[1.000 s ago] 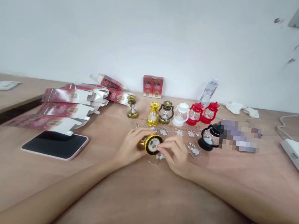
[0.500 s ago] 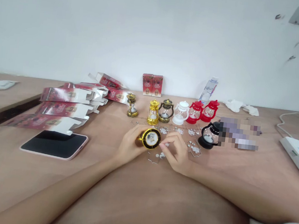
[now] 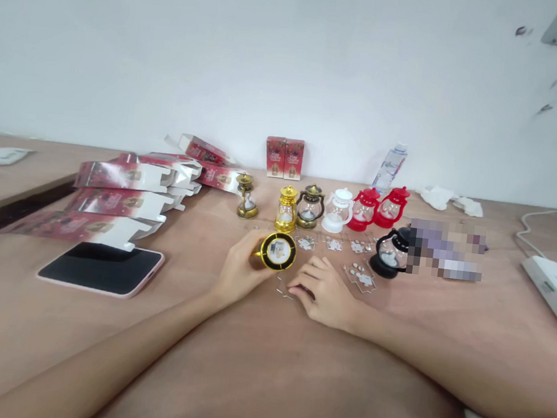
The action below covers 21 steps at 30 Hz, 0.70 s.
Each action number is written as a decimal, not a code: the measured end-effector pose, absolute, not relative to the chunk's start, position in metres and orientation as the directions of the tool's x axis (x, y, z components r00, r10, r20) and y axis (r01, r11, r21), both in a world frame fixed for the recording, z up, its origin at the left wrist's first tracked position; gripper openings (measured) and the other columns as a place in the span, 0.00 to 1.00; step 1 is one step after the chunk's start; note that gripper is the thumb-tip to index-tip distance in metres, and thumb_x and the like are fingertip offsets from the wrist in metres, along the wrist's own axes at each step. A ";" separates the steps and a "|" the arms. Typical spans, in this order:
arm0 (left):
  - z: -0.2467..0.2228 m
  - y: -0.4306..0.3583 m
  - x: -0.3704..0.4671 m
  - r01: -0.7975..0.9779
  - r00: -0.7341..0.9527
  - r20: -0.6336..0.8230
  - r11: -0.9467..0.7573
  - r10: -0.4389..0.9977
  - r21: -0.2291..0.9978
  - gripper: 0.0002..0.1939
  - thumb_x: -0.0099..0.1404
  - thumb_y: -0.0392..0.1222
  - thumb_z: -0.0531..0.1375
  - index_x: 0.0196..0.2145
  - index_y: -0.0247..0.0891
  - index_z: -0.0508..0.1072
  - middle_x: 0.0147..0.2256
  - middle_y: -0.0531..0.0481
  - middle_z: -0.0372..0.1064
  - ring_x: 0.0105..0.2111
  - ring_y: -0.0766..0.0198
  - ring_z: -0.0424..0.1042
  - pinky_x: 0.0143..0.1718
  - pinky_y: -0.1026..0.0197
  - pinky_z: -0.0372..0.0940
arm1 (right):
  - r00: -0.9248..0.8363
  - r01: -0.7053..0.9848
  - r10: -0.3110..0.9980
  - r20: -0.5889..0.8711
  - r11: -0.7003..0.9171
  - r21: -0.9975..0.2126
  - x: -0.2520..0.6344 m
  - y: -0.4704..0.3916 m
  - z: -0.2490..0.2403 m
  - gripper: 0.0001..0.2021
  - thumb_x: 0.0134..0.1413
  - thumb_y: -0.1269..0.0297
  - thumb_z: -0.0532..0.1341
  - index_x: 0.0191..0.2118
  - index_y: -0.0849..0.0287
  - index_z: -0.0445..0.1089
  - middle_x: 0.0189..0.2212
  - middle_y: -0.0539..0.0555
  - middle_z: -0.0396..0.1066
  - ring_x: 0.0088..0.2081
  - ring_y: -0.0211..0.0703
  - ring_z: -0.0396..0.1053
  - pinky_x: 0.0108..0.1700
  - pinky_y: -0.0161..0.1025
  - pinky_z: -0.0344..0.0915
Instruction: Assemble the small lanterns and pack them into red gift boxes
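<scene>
Gold lantern (image 3: 278,251) tilts in the left hand's (image 3: 242,271) grip, at ten o'clock from the right hand (image 3: 326,296); whether that one pinches anything, I can't tell. Slack left fingers might drop it.

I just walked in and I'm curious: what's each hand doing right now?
Left hand: closed around a gold lantern.
Right hand: fingers bent; can't tell whether it holds anything.

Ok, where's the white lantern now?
Head view, right of centre: the white lantern stands between a dark bronze lantern and a red one.
</scene>
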<state>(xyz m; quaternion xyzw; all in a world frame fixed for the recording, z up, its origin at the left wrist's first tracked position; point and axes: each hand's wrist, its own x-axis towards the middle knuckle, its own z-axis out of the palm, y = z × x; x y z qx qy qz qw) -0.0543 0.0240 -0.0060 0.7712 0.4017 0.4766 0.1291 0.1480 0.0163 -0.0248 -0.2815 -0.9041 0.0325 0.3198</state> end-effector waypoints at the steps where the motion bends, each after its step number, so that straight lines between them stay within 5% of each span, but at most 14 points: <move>1: -0.006 0.024 -0.054 0.495 0.226 0.632 -0.646 0.741 0.581 0.17 0.56 0.37 0.64 0.44 0.39 0.67 0.41 0.50 0.70 0.41 0.61 0.71 0.42 0.61 0.67 | -0.647 0.483 0.506 0.571 0.851 -0.208 0.148 0.017 -0.026 0.08 0.59 0.70 0.58 0.31 0.60 0.72 0.28 0.54 0.71 0.34 0.44 0.61 0.37 0.41 0.58; 7: -0.007 0.025 -0.054 0.499 0.255 0.645 -0.670 0.720 0.550 0.18 0.56 0.38 0.64 0.45 0.39 0.67 0.43 0.47 0.70 0.43 0.59 0.71 0.44 0.58 0.68 | -0.675 0.457 0.373 0.637 0.889 -0.036 0.145 0.017 -0.029 0.13 0.65 0.70 0.51 0.31 0.61 0.69 0.27 0.54 0.71 0.32 0.43 0.60 0.35 0.39 0.58; 12: -0.009 0.024 -0.056 0.502 0.309 0.652 -0.701 0.692 0.506 0.20 0.57 0.40 0.64 0.48 0.40 0.67 0.46 0.46 0.70 0.46 0.58 0.71 0.47 0.57 0.67 | -0.641 0.390 0.298 0.707 0.920 -0.034 0.146 0.013 -0.025 0.11 0.65 0.71 0.51 0.32 0.61 0.67 0.28 0.54 0.71 0.31 0.41 0.60 0.34 0.38 0.57; 21: -0.007 0.024 -0.054 0.511 0.291 0.660 -0.696 0.693 0.505 0.18 0.58 0.39 0.64 0.46 0.40 0.67 0.45 0.46 0.70 0.46 0.58 0.70 0.46 0.57 0.66 | -0.688 0.404 0.408 0.601 0.903 -0.150 0.149 0.011 -0.019 0.05 0.56 0.72 0.57 0.35 0.60 0.70 0.31 0.55 0.71 0.34 0.44 0.59 0.36 0.42 0.57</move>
